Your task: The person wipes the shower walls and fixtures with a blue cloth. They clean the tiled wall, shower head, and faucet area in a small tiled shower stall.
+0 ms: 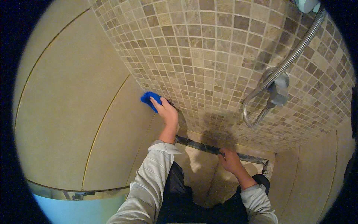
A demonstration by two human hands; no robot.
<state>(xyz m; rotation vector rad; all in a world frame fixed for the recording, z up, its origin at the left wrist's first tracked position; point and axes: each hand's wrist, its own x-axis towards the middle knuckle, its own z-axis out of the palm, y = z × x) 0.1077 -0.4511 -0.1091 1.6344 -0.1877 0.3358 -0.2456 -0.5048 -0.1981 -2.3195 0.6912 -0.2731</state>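
Observation:
My left hand (166,111) presses a bright blue cloth or sponge (149,98) into the corner where the plain beige wall meets the mosaic-tiled wall (209,41). Its fingers lie over the blue piece, hiding part of it. Lower and to the right, my right hand (231,161) is by the dark stone strip (197,145) along the foot of the mosaic wall. Those fingers look curled together; what they hold, if anything, is hidden.
A metal shower hose (298,50) loops down the right side of the mosaic wall beside a chrome wall valve (278,91). The shower floor (197,175) lies below, partly behind my dark-clothed legs (201,212). A pale blue, metal-rimmed fixture (80,209) stands at the lower left.

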